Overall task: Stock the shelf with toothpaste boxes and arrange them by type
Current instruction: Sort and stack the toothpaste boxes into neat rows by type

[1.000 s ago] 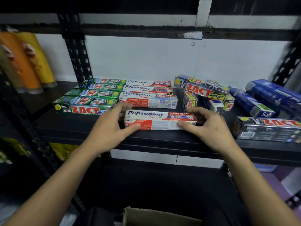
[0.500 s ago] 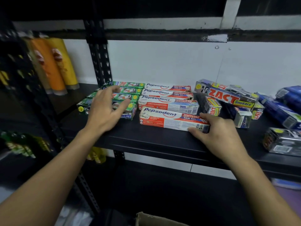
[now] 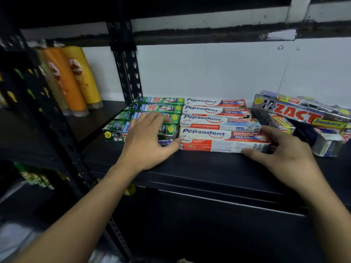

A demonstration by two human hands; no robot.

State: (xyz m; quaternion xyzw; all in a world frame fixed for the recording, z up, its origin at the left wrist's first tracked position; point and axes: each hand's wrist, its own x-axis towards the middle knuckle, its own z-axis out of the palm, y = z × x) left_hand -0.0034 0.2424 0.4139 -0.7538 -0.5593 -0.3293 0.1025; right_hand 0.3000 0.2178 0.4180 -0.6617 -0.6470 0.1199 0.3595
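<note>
Left of your fingers, orange and yellow bottles (image 3: 76,80) are standing beyond the black upright (image 3: 129,69). Your left hand (image 3: 146,143) is lying over the front green Zact box (image 3: 114,132), gripping it with fingers bent across its top and the thumb stretching along its front face toward the front Pepsodent box (image 3: 224,139) just beside it. More green Zact boxes (image 3: 157,108) and more Pepsodent boxes (image 3: 214,111) are lining up behind your fingertips on the black shelf (image 3: 209,168). Your right hand (image 3: 284,154) is pinching the front Pepsodent box's right end, thumb in front, fingers curled behind. Right of those fingers, Zact Smokers boxes (image 3: 302,113) are lying in a loose pile.
</note>
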